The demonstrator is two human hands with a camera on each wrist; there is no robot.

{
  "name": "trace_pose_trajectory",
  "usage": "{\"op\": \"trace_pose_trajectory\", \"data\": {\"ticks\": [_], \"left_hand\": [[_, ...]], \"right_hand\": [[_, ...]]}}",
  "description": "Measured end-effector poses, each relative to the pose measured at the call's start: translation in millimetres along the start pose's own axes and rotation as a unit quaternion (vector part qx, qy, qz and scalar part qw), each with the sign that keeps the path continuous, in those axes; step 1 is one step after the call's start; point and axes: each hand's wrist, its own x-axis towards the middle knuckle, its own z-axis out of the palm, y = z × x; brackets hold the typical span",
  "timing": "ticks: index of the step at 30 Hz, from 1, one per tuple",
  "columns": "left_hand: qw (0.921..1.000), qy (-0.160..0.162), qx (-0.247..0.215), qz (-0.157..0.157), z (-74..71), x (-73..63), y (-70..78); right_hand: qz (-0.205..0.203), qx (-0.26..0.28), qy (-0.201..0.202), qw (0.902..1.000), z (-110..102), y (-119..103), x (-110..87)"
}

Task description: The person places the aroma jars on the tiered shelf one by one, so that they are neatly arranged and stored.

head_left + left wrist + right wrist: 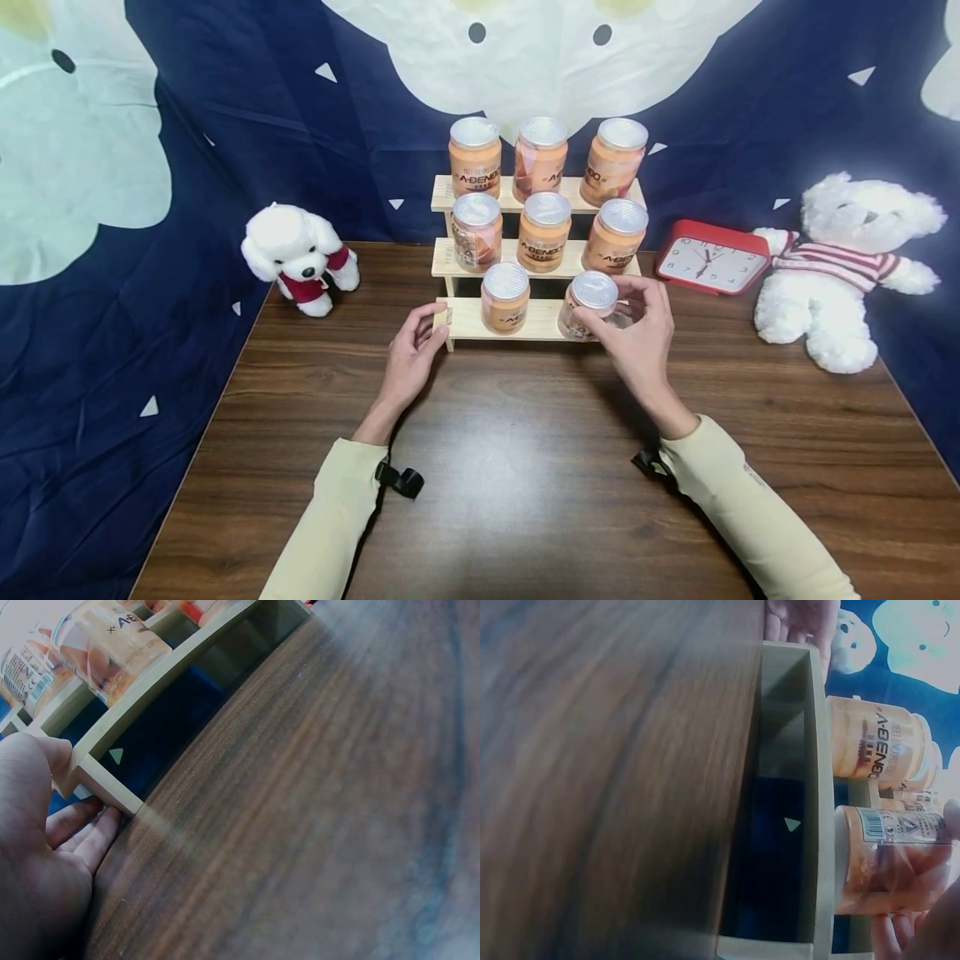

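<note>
In the head view my right hand [641,337] holds a jar [576,321] with a silver lid and orange contents at the right part of the lowest step of a wooden tiered rack [543,321]. The right wrist view shows a barcode label on this jar [896,859]; whether its base touches the step I cannot tell. My left hand [411,350] grips the left end of that same step, thumb above and fingers [94,832] against the end piece. A similar jar [505,304] stands upright on the lowest step, left of the held one.
More such jars stand on the middle step [510,258] and top step [442,196], three on each. A white plush dog [300,258] sits left on the brown table [480,500]. A red clock [712,258] and a white teddy bear [832,275] are at right.
</note>
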Motion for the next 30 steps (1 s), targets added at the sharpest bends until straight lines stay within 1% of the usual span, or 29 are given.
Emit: {"op": "trace_pose_trajectory", "data": {"ticks": [8, 16, 21, 26, 30], "left_hand": [[1.0000, -0.002, 0.000, 0.001, 0.1, 0.5, -0.9], [1.0000, 0.000, 0.000, 0.000, 0.3, 0.8, -1.0], [1.0000, 0.003, 0.003, -0.001, -0.2, 0.5, -0.1], [1.0000, 0.002, 0.001, -0.001, 0.5, 0.5, 0.5], [1.0000, 0.002, 0.001, -0.003, 0.7, -0.2, 1.1]], "right_hand": [[-0.005, 0.002, 0.026, 0.9997, 11, 3, 1.1], [0.023, -0.032, 0.039, 0.9985, 18, -1, 0.9], [0.028, -0.039, 0.041, 0.9980, 19, -3, -0.2], [0.032, -0.020, 0.035, 0.9987, 16, -2, -1.7], [0.043, 0.007, 0.023, 0.9988, 9, -2, -2.4]]}}
